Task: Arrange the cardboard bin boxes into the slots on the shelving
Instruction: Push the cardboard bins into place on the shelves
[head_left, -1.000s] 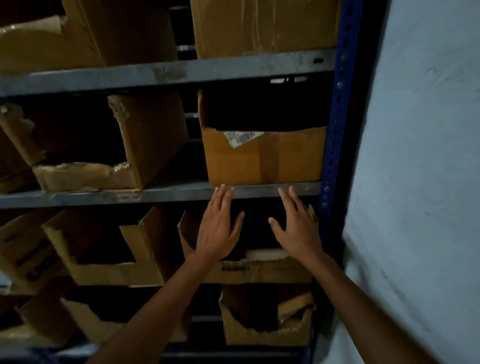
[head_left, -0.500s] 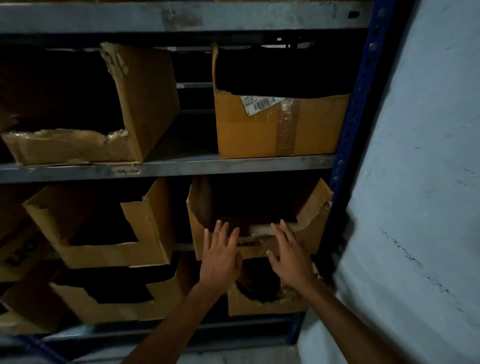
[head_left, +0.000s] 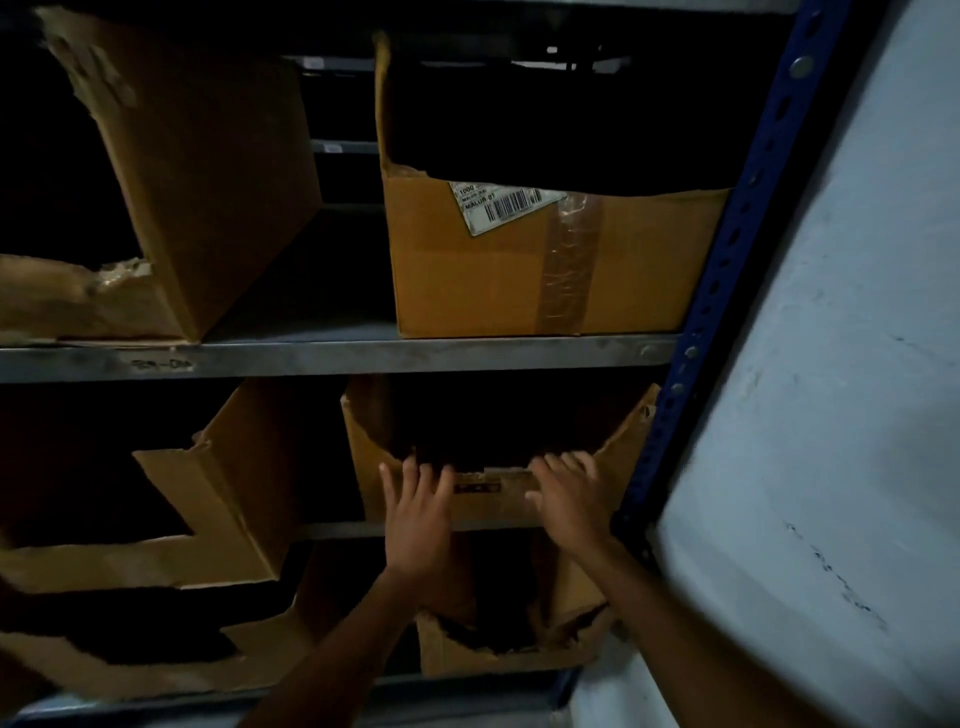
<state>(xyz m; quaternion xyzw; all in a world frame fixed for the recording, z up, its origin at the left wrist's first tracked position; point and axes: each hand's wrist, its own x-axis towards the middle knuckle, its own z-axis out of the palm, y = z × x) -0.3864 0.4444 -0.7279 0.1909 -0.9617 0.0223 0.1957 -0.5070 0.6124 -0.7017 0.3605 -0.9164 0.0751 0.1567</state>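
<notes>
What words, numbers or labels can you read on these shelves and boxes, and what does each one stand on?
"1000" and "MALUR 01", beside a barcode: white sticker on the upper right cardboard bin box; its other lines are too small to read.
Handwritten mark on the grey shelf edge: too faint to read.
Dark label on the front of the lower bin box: too blurred to read.
</notes>
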